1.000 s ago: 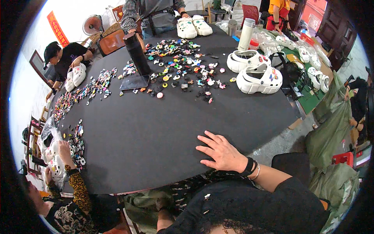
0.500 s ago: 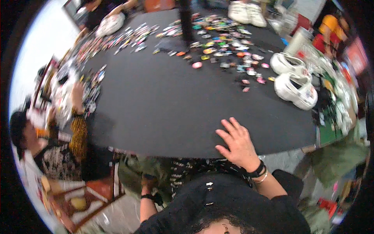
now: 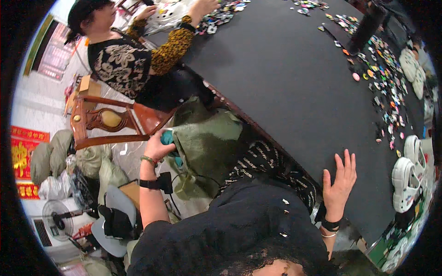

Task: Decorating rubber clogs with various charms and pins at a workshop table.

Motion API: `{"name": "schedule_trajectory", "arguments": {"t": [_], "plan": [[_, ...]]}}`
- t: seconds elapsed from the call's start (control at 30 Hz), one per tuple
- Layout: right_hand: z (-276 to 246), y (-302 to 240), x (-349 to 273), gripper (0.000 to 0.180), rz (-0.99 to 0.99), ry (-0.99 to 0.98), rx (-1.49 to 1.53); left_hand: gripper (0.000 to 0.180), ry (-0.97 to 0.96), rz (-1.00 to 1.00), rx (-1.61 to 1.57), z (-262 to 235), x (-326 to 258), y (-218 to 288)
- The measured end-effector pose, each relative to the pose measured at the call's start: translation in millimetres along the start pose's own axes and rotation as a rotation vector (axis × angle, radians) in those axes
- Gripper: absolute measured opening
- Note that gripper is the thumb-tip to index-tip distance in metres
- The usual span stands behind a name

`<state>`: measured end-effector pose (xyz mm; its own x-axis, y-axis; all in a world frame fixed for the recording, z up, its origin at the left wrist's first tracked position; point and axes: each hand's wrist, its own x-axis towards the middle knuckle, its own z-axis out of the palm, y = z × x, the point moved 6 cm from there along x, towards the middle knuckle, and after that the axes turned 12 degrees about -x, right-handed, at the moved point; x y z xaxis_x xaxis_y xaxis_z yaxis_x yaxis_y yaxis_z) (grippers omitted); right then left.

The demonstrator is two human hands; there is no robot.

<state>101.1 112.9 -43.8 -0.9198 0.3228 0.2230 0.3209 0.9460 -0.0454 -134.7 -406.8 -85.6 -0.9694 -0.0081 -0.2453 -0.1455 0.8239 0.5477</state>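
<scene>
My left hand (image 3: 159, 146) is closed around a teal thing (image 3: 166, 136) at the mouth of a dark green sack (image 3: 212, 138). Its kind is partly hidden by my fingers and the sack. More teal shows just below, inside the opening. My right hand (image 3: 339, 184) lies with fingers spread on the near edge of the black-topped table (image 3: 285, 87), holding nothing. To the right of that hand stands a pair of white clogs (image 3: 405, 184). Many small colourful shoe charms (image 3: 384, 69) are scattered beyond, along the table's right side.
A co-worker in a floral top (image 3: 122, 64) sits at the upper left, arms over the table. Beside them stands a wooden chair (image 3: 103, 120). Stuffed sacks (image 3: 94, 158), a fan (image 3: 57, 221) and a grey chair (image 3: 113, 239) fill the lower left. A dark post (image 3: 366, 30) rises from the table.
My view has swung left and down to the sack. My left hand, hidden before, now shows gripping the teal thing. My right hand still rests spread on the table.
</scene>
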Motion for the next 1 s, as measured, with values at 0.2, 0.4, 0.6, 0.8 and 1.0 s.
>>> {"name": "schedule_trajectory", "arguments": {"t": [0.2,0.4,0.6,0.8,1.0], "plan": [[2,0,-2,0.047,-0.018,0.000,-0.037,0.074,0.284,0.049,0.245,-77,-38,42],[2,2,-4,0.046,-0.030,0.018,-0.022,0.070,0.435,0.136,0.487,-98,-60,110],[2,4,-3,0.045,-0.040,0.030,0.001,0.050,0.771,0.182,0.229,-186,-85,122],[-1,4,-5,0.045,-0.021,0.027,0.007,0.034,0.682,0.306,-0.564,-241,-95,116],[-4,2,-5,0.046,-0.013,0.038,0.027,0.037,0.620,0.420,-1.059,-245,-53,148]]}}
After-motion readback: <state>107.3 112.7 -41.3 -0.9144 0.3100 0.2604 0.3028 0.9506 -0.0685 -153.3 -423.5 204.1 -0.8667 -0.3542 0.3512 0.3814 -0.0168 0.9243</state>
